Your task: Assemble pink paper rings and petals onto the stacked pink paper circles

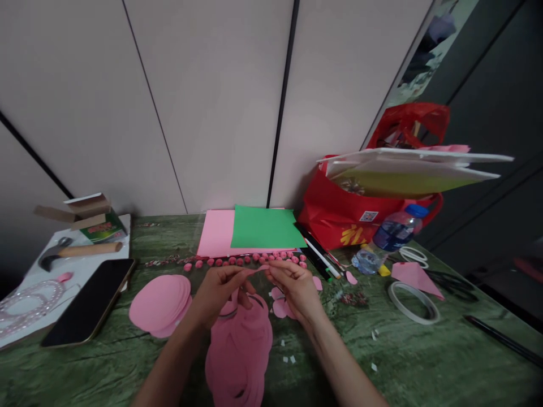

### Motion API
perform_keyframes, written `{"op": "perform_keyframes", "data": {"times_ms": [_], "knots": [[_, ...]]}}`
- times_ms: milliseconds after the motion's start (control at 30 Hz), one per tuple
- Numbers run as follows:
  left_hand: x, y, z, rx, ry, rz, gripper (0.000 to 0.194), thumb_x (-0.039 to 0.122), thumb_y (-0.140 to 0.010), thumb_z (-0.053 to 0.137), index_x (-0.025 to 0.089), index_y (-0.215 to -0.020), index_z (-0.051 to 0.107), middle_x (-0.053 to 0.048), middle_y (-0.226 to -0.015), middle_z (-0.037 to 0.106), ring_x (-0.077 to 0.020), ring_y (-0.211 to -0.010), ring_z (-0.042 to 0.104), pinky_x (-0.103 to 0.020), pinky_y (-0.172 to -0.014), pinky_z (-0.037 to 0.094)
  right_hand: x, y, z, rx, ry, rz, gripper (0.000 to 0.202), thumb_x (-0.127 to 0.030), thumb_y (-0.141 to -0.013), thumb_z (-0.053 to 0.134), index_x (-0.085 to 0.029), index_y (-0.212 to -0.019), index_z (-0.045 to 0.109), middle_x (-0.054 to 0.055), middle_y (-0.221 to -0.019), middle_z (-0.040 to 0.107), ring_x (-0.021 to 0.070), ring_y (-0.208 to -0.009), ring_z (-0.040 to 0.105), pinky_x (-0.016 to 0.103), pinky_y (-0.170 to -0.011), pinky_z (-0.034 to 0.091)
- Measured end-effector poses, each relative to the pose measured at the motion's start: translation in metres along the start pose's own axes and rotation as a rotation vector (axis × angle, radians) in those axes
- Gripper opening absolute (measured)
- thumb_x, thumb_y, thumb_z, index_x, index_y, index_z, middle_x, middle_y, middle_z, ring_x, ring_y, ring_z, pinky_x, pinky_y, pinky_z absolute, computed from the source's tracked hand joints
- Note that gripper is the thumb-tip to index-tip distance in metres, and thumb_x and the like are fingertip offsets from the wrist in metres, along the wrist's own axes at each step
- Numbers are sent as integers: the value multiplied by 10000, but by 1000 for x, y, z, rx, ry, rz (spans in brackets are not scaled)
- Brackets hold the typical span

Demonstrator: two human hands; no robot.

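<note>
1. A green, wood-grained tabletop meets pale wall panels at its far edge; a red bag stands far right.
2. The left hand pinches one end of a pink paper strip, fingers closed.
3. The right hand, just beside it, pinches the other end.
4. The strip spans the gap, above the far end of a pink paper pile.

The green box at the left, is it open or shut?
The box is open: its cardboard flaps stick out instead of lying closed.
</note>
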State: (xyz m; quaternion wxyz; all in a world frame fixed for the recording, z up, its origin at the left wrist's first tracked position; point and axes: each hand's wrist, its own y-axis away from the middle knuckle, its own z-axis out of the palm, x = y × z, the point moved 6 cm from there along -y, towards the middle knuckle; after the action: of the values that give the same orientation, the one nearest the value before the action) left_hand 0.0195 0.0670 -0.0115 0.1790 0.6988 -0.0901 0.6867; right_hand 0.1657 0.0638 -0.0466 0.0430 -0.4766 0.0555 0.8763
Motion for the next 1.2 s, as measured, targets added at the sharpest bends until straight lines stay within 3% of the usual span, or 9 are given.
{"op": "perform_keyframes", "data": {"times_ms": [200, 333, 600, 767, 900, 1200], "knots": [[2, 1, 4, -41, -50, 20, 260, 320, -781, 545, 119, -634, 619, -8, -578, 641, -86, -420, 562, -182, -430, 378, -1, 0, -1, 14, 32, -27, 180, -222, -510, 786, -161, -628, 664, -10, -558, 648, 88, -501, 570, 193, -500, 475], [3, 1, 3, -65, -11, 21, 235, 323, -768, 568, 122, -660, 622, -10, -597, 648, -89, -434, 563, -196, -461, 406, -4, 0, -1, 17, 32, -52, 157, -213, -516, 783, -162, -619, 675, -13, -549, 647, 83, -500, 566, 191, -515, 471], [9, 5, -2, -50, 165, -19, 195, 314, -744, 598, 124, -706, 619, 5, -585, 626, -81, -384, 523, -226, -450, 447, -3, 3, 9, -77, 10, 3, 215, -228, -558, 759, -183, -762, 708, 43, -873, 707, 136, -685, 647, 274, -720, 515], [5, 5, 0, -98, 106, -32, 242, 327, -763, 575, 125, -630, 591, 9, -528, 602, -85, -393, 537, -211, -445, 432, -1, 1, 4, -39, -3, 15, 195, -204, -540, 771, -169, -720, 705, 16, -654, 703, 107, -572, 630, 216, -607, 518], [4, 5, 1, -115, 41, -8, 266, 343, -778, 552, 138, -612, 580, 36, -430, 539, -95, -386, 541, -212, -455, 421, 0, 1, 3, -43, 2, 17, 188, -200, -524, 781, -167, -684, 688, 7, -622, 690, 101, -543, 615, 199, -542, 509], [5, 5, 5, -127, -11, -36, 306, 357, -768, 558, 131, -562, 573, 15, -491, 570, -101, -432, 565, -200, -449, 401, -1, 3, 3, -17, 26, 8, 178, -228, -503, 793, -159, -607, 668, -12, -549, 649, 75, -471, 559, 179, -479, 477]]}}
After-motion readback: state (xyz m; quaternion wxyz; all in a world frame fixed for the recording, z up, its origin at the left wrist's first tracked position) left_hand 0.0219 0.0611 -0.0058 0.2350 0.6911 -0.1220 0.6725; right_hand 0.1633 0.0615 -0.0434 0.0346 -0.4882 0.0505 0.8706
